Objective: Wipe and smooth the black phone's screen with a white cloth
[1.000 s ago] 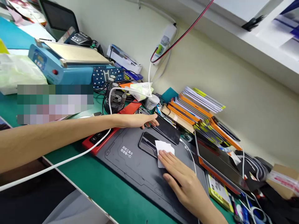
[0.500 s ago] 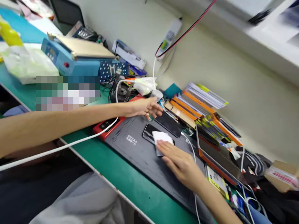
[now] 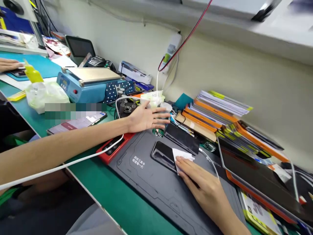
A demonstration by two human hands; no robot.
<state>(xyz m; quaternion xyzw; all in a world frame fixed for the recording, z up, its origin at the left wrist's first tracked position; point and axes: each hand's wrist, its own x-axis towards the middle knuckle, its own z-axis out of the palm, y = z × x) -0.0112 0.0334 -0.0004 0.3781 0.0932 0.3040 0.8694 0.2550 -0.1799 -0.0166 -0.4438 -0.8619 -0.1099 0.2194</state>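
Observation:
My left hand [image 3: 148, 118] is stretched over the top of the grey work mat [image 3: 151, 182], its fingers spread and nothing in it. Below and right of it, a phone [image 3: 162, 153] lies on the mat with its dark screen up. My right hand [image 3: 199, 178] rests on the phone's right end, fingers together on a white wipe [image 3: 182, 155] that covers part of the screen. Just behind the phone lies a flat black device [image 3: 182, 138] with a white cable [image 3: 211, 160] at its end. A small round green circuit board [image 3: 157, 133] sits near my left fingertips.
A red device [image 3: 110, 153] borders the mat's left end, with a white cord [image 3: 73, 163] across it. Stacked boxes [image 3: 207, 111] stand along the wall. Left are a blue heating-plate machine [image 3: 90, 85], another phone [image 3: 78, 122] and, farther off, another person's hand [image 3: 9, 65].
The view has swung, so more of the bench's left side shows. My left hand's fingers have spread wider. My right hand stays with the wipe at the phone's right end.

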